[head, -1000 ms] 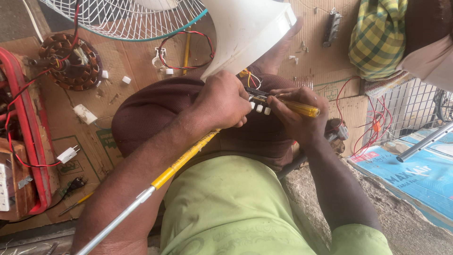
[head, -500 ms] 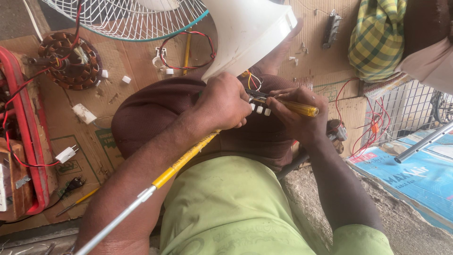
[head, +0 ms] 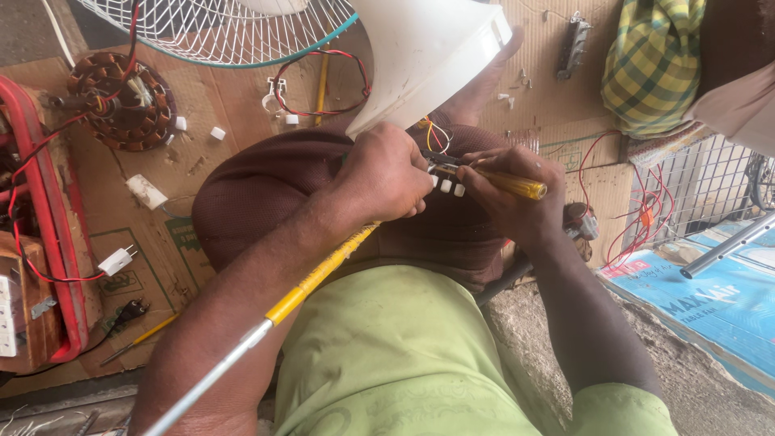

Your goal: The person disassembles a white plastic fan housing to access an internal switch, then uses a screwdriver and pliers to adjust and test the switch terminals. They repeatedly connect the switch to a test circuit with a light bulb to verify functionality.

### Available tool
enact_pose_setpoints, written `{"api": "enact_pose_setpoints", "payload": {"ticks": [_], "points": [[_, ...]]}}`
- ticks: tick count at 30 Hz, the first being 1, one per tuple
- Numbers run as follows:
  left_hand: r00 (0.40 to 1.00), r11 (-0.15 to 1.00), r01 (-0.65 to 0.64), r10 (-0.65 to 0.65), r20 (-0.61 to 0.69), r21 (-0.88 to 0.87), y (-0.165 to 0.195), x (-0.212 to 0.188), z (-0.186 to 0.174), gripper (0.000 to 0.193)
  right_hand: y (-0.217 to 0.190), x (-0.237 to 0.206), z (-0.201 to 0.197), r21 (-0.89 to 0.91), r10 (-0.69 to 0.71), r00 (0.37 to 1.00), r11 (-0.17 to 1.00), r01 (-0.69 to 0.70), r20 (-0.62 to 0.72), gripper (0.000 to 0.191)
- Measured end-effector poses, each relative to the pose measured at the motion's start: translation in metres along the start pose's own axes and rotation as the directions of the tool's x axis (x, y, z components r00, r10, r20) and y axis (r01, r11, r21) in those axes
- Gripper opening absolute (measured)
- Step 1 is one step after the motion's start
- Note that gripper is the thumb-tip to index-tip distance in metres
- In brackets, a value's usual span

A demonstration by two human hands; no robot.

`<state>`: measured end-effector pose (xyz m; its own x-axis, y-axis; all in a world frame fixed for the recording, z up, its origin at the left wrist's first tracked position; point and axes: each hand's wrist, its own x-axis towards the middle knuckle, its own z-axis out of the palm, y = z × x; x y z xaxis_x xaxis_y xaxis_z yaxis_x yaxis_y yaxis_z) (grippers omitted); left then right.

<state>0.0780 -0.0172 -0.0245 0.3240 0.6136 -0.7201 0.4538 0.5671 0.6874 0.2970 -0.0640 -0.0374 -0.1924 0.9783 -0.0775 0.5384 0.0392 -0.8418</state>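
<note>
My left hand [head: 386, 175] is closed around a small switch block with white buttons [head: 446, 181], held over my lap. My right hand [head: 508, 190] grips a screwdriver with a clear yellow handle [head: 517, 185], its tip set against the switch block. Thin coloured wires [head: 432, 133] run from the block up into a white plastic fan housing [head: 420, 56] that leans over my knee. A long yellow and silver pole [head: 311, 278] lies across my lap under my left forearm.
Cardboard [head: 218, 113] covers the ground. On it lie a white fan grille [head: 218, 28], a copper-wound motor stator [head: 113, 101], a red wire loop [head: 319, 81], a white plug [head: 117, 260] and small white parts. A red case [head: 40, 242] stands left, a wire cage [head: 706, 190] right.
Both hands have stayed on the switch block and screwdriver. The white housing has shifted slightly to the right.
</note>
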Motion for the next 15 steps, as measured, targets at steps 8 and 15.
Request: {"api": "enact_pose_setpoints", "payload": {"ticks": [8, 15], "points": [[0.999, 0.999, -0.044, 0.044, -0.009, -0.001, -0.0072, 0.0, 0.0023, 0.01, 0.0029, 0.001, -0.0019, 0.043, 0.047, 0.998, 0.998, -0.048, 0.043, 0.022], [1.0, 1.0, -0.017, 0.017, -0.006, 0.013, -0.0064, -0.0007, 0.0029, 0.01, 0.0057, 0.0058, -0.0059, 0.128, 0.175, 0.979, 0.974, -0.188, 0.108, 0.019]]}}
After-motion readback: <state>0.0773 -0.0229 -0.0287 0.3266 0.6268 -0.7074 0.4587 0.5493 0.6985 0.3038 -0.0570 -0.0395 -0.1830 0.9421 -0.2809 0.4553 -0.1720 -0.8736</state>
